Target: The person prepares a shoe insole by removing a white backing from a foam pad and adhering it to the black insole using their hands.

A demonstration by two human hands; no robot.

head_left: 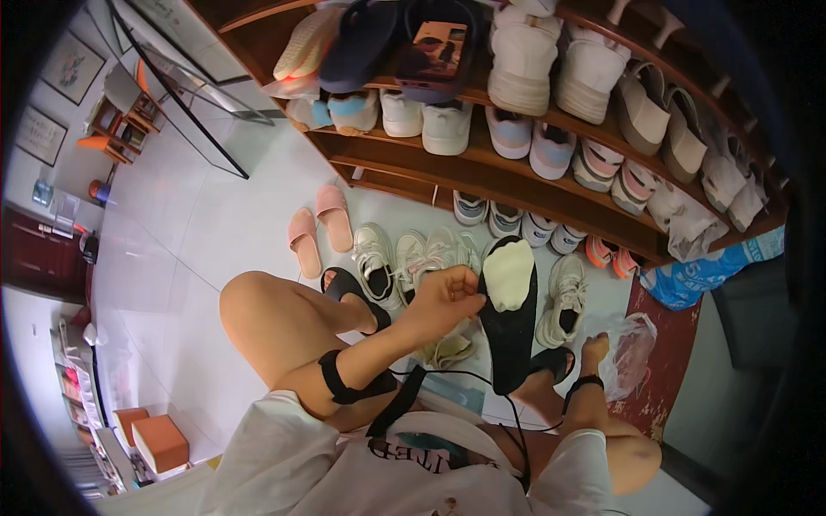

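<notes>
My left hand (443,303) is closed, thumb and fingers pinching the left edge of a black insole (509,348) held upright above the floor. A cream-white pad (508,275) lies on the upper part of the insole. Lower on the right, my right hand (594,347) has its fingers curled at a clear plastic bag (635,353); the fingertips are small and partly hidden. White sneakers (375,265) stand on the floor left of the insole, and another white sneaker (564,301) is just right of it.
Ahead rises a wooden shoe rack (391,163) filled with shoes; a phone (437,47) rests on its upper shelf. Pink slippers (318,228) lie at the left. A blue bag (714,267) sits at the right. A black cable (465,373) crosses before my body.
</notes>
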